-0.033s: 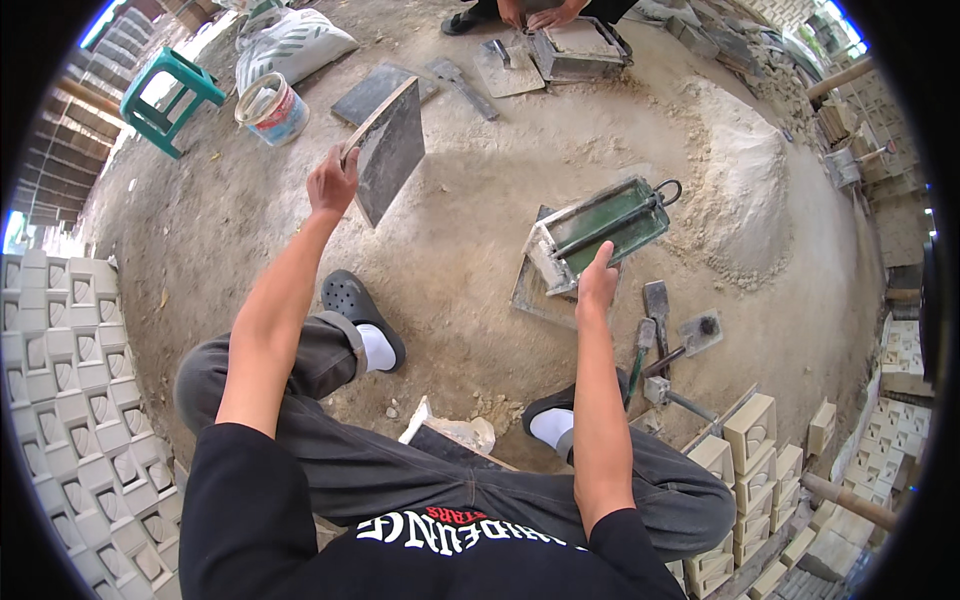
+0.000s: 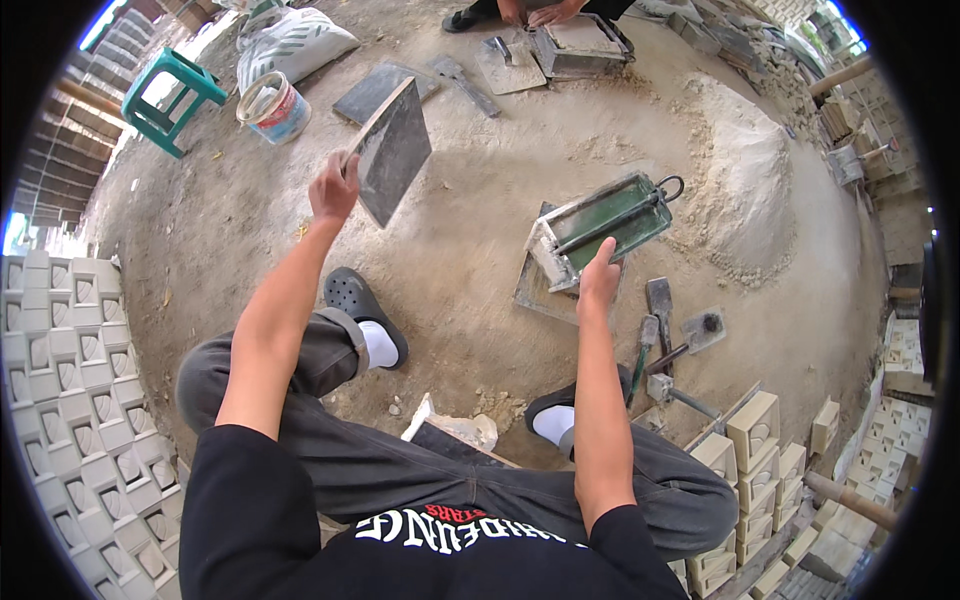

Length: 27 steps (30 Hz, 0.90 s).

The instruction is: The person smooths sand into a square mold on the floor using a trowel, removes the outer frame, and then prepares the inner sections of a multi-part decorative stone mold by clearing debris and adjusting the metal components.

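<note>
The rectangular metal mould (image 2: 625, 215), green inside with a dark bar along it and a looped handle at its far right end, sits at a slant over a flat base board (image 2: 540, 300); I can't tell whether they touch. That board's left corner and near edge poke out beneath it on the dirt floor (image 2: 460, 240). The right hand (image 2: 599, 277) is clamped on the mould's near long side, thumb on top, its fingers hidden from me. The left hand (image 2: 334, 187) grips the left edge of a dark square panel (image 2: 396, 152), holding it tilted up, well apart from the mould. Just right of the near knee lies a hammer (image 2: 660, 386), among other tools. A heap of pale powder (image 2: 745, 190) spreads toward the floor's right edge. At the far edge, a co-worker's hands (image 2: 545, 14) touch a filled mould (image 2: 578, 48); a green stool (image 2: 172, 97) and a bucket (image 2: 275, 112) stand far left.
</note>
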{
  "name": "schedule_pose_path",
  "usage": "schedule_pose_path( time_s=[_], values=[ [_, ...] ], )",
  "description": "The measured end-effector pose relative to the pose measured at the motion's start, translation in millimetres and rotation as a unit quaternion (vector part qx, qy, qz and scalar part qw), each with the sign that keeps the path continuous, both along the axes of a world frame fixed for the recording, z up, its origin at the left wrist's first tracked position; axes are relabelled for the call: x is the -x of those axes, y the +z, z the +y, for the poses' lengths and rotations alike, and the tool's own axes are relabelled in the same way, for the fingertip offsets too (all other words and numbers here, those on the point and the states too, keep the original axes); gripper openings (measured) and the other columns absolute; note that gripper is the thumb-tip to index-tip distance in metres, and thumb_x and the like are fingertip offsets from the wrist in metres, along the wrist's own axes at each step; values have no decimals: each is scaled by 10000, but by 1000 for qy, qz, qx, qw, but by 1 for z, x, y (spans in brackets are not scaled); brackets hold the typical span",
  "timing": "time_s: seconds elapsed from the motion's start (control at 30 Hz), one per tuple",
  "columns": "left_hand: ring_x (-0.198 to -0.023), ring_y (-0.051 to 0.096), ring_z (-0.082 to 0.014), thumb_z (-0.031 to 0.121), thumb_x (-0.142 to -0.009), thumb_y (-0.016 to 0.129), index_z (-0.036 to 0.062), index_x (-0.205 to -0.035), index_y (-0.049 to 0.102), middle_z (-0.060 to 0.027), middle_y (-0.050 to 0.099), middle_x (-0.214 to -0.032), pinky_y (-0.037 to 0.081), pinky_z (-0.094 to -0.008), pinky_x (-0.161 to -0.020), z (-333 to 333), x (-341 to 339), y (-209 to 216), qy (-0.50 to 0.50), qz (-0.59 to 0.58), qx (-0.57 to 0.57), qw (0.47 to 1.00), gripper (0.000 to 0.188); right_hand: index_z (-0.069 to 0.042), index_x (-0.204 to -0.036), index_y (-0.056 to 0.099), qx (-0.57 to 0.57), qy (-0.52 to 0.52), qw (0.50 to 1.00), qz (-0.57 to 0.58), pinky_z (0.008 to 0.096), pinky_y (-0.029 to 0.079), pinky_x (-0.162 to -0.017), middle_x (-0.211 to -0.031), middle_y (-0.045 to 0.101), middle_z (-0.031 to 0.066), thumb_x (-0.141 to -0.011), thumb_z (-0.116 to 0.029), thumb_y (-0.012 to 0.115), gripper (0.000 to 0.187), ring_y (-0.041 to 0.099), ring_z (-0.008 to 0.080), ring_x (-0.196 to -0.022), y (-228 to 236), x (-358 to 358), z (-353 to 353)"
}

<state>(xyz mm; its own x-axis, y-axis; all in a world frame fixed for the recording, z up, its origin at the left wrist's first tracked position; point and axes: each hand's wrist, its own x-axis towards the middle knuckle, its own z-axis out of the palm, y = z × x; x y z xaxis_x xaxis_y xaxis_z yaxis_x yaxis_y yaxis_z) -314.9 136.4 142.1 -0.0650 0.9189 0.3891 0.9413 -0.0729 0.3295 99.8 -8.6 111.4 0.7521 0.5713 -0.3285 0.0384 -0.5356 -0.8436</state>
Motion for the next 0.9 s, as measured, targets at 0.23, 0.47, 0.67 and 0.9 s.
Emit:
schedule_pose_path(
  time_s=[0.23, 0.47, 0.67, 0.9],
  values=[
    [-931, 642, -433, 401, -917, 560, 24, -1085, 611, -279, 666, -962, 491, -486, -824, -16, 32, 14, -41, -27, 199, 979, 416, 54, -1396, 383, 18, 8, 999, -26, 457, 393, -978, -1203, 585, 313, -918, -651, 375, 852, 540, 443, -1158, 2, -3, 3],
    [-1003, 626, -444, 625, -877, 477, -23, -1068, 639, -302, 655, -1014, 473, -487, -876, 40, 27, 12, -12, 26, 302, 953, 695, 11, -1389, 419, -264, 46, 875, -402, 458, 327, -1123, -1377, 476, 261, -969, -327, 502, 545, 406, 360, -1345, 71, 67, 12],
    [-895, 677, -390, 750, -862, 360, -103, -1028, 657, -271, 673, -897, 523, -443, -786, 88, -3, 15, 23, -101, 418, 903, 918, 38, -1380, 435, -195, 411, 891, -12, 417, 324, -1121, -1413, 453, 246, -965, -261, 432, 511, 432, 378, -1317, 68, 200, 54],
    [-596, 598, -214, 679, -899, 424, -45, -840, 599, -101, 570, -742, 531, -375, -542, 94, -44, 23, -93, -277, 504, 813, 747, 66, -1466, 251, -310, 287, 868, 260, 397, 203, -1173, -1504, 273, 297, -997, -507, 304, 743, 291, 393, -1401, -4, 303, 135]
  ],
)
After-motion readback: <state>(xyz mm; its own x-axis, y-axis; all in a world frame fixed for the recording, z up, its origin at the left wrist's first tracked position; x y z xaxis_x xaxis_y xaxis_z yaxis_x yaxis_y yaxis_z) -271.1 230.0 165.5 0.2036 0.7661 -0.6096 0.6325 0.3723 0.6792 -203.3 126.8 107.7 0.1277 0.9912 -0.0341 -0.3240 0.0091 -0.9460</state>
